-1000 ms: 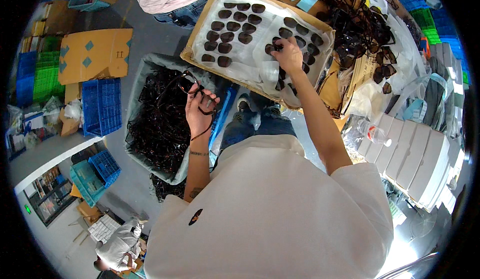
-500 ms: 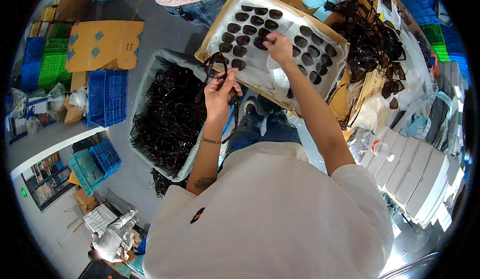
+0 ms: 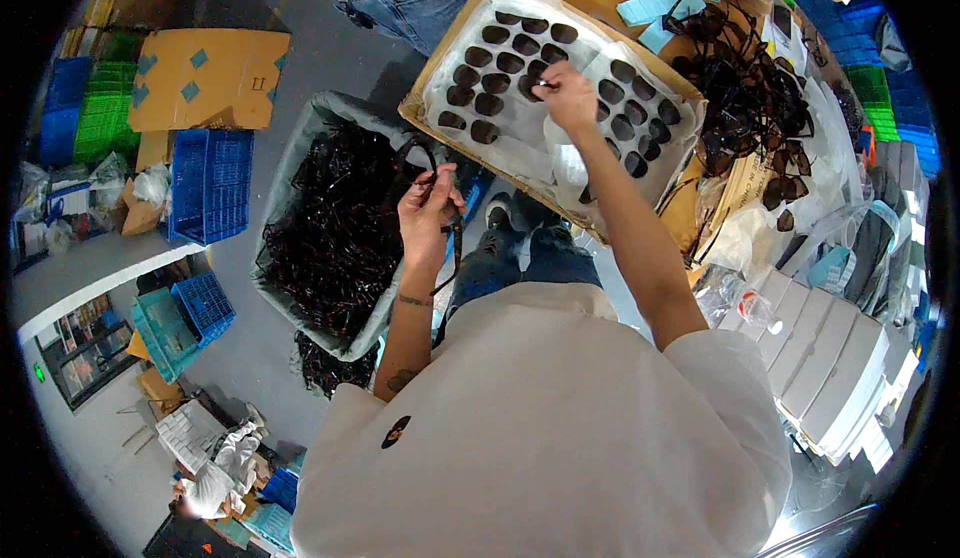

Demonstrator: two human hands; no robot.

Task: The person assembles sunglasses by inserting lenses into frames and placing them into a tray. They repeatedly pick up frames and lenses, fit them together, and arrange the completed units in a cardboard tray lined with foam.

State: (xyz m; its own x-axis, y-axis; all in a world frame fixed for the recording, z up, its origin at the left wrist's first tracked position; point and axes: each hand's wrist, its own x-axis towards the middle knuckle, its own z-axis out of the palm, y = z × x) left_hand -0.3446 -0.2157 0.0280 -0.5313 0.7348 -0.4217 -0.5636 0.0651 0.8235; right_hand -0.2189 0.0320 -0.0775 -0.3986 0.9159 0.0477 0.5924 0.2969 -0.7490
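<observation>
1. A dark eyeglass frame [image 3: 432, 190] is held in the left hand [image 3: 428, 216], fingers curled and pinched on it; one temple arm hangs down past the wrist.
2. The frame is positioned above the near edge of a grey-lined bin [image 3: 300, 148] filled with a heap of dark frames [image 3: 335, 233], to the left of the person's knees.
3. The right hand [image 3: 568, 98] is extended over a cardboard tray [image 3: 425, 108] lined with white sheet and set with rows of dark oval lenses [image 3: 500, 78].
4. Its fingertips are pressed together on a small item at one lens near the tray's middle; what is pinched cannot be told.
5. A second tangle of dark frames [image 3: 745, 108] is noted to the right of the tray.
6. Stacked white boxes [image 3: 830, 358] are recorded at the far right, blue crates [image 3: 210, 183] at the left.
</observation>
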